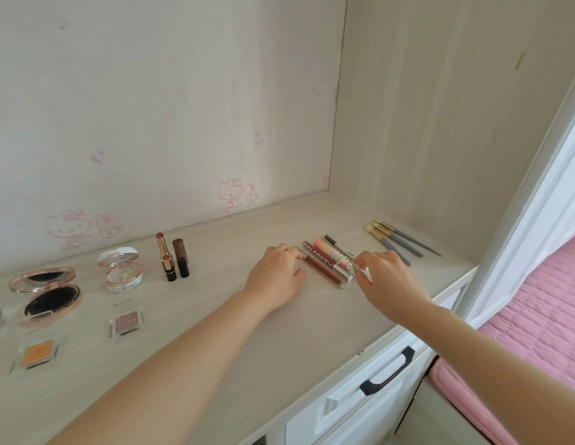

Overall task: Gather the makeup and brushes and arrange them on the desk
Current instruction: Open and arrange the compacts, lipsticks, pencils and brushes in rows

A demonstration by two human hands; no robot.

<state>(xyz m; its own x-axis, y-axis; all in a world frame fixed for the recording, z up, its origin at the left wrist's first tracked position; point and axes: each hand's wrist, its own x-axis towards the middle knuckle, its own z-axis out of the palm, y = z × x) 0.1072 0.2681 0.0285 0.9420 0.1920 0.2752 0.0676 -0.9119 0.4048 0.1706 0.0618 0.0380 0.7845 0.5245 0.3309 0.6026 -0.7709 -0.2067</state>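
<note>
Our left hand point(275, 277) sits just left of the lip tubes point(328, 260) at frame centre. Fingers are curled, tips touching the brown tube point(323, 270) at its far end; we can't tell if it grips. Our right hand point(389, 284) pinches the row's near right end. The brushes point(400, 240) lie further right on the desk point(215, 332).

text | COLORKEY | brown lip gloss tube point(315, 255) | white pen point(346, 252) lettering too small to read
</note>
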